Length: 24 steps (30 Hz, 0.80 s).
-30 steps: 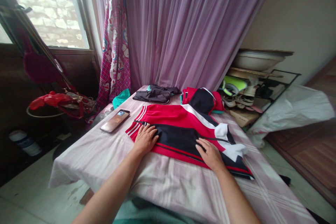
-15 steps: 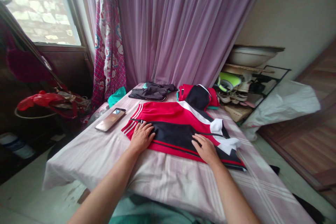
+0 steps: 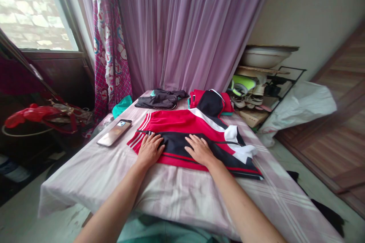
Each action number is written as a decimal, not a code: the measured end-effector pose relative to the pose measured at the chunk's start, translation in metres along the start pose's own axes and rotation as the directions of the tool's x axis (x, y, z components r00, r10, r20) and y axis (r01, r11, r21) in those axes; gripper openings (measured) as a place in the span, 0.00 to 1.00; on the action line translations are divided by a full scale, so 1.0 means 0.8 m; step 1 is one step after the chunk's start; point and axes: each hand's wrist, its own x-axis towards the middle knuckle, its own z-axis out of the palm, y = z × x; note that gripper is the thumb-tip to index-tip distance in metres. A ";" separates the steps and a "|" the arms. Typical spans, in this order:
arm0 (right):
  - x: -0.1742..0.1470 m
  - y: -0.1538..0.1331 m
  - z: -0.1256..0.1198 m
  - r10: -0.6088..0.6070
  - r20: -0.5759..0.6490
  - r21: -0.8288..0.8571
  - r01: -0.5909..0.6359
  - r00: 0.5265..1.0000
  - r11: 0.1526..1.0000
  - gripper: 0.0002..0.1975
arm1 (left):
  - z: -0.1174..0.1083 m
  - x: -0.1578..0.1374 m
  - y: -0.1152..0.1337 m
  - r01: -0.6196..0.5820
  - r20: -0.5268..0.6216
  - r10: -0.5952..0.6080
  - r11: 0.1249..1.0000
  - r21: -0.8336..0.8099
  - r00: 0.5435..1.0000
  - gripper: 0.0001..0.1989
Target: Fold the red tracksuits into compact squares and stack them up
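Note:
A red, black and white zip-up track jacket (image 3: 173,121) lies on the cloth-covered table (image 3: 168,193), its striped red-and-white hem to the left and its collar end to the right. My left hand (image 3: 149,148) rests flat near the striped hem, fingers spread. Over the black panel in the middle lies my right hand (image 3: 199,150), also flat with fingers apart. Neither hand grips the fabric. One black sleeve part reaches back toward a folded red garment pile (image 3: 196,97). What lies under the palms is hidden.
A phone (image 3: 114,133) lies on the table's left side. Dark grey clothing (image 3: 156,101) sits at the back, near a purple curtain (image 3: 176,38). On the right stands a rack of shoes (image 3: 255,98) with a basin (image 3: 266,57) on top and a white plastic bag (image 3: 308,102) beside it.
My right hand has slid left along the black panel, closer to my left hand. My left hand stays near the hem. The whole view has shifted slightly.

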 end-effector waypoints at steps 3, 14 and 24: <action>-0.002 0.019 0.004 0.066 0.079 -0.028 -0.063 0.995 0.998 0.27 | 0.000 0.000 -0.001 -0.005 -0.001 0.005 1.000 0.002 1.000 0.19; -0.007 0.067 -0.017 0.215 -0.111 -0.006 -0.217 0.970 0.976 0.26 | 0.004 0.002 -0.001 0.000 0.013 0.000 1.000 0.024 1.000 0.20; 0.002 0.017 0.007 0.186 -0.050 -0.033 -0.188 0.981 0.982 0.24 | 0.002 0.002 0.001 0.009 0.050 -0.012 0.998 0.060 0.999 0.20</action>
